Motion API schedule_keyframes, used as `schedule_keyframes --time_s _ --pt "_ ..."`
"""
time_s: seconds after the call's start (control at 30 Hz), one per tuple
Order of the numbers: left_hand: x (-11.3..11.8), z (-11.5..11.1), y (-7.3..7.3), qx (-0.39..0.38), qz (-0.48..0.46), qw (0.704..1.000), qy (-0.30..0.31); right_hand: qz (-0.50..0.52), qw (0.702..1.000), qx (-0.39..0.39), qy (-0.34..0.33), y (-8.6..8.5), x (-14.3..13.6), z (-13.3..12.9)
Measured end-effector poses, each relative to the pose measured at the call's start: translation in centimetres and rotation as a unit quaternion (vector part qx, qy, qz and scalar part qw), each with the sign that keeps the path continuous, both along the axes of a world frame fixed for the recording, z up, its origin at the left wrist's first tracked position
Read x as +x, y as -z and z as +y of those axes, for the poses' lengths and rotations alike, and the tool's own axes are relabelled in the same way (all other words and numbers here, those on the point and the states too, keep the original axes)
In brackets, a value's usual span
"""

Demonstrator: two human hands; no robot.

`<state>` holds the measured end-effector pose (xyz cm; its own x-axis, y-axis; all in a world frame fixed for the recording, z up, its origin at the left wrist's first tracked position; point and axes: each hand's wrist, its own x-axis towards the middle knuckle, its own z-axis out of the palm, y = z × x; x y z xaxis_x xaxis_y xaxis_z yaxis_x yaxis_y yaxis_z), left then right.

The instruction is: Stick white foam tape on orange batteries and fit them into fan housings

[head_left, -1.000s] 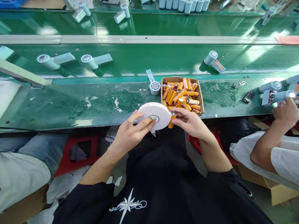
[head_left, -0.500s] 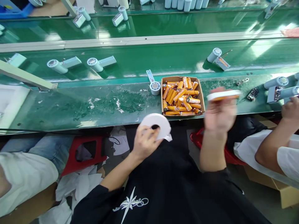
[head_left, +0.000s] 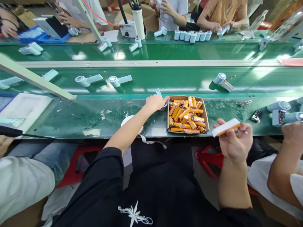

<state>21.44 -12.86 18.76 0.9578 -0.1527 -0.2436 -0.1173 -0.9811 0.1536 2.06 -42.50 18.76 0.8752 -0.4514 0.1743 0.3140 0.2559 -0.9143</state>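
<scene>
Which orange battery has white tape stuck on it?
The orange battery held in the right hand, beside the cardboard box. A white strip covers its top; the loose batteries in the box are bare orange.

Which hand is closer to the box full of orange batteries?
Left. The left hand rests on a small grey part just beside the left wall of the box. The right hand is off past its right side, above the table edge, holding a battery with white tape.

Glossy green conveyor belt (head_left: pixel 165 82); brown cardboard box (head_left: pixel 206 118) of orange cylindrical batteries (head_left: pixel 186 114); white tape roll (head_left: pixel 127 121); black sleeve (head_left: pixel 104 176); white star print (head_left: pixel 134 215).
</scene>
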Motion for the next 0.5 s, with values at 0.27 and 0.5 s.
schedule_keyframes --time_s 0.27,0.5 --pt "4.3 0.8 -1.7 0.033 0.08 0.987 0.138 0.146 0.987 0.027 0.068 4.2 -5.2 -5.1" --pt "11.6 -0.1 -0.5 0.025 -0.027 0.973 0.229 0.088 0.995 -0.041 -0.005 0.5 2.9 -3.0"
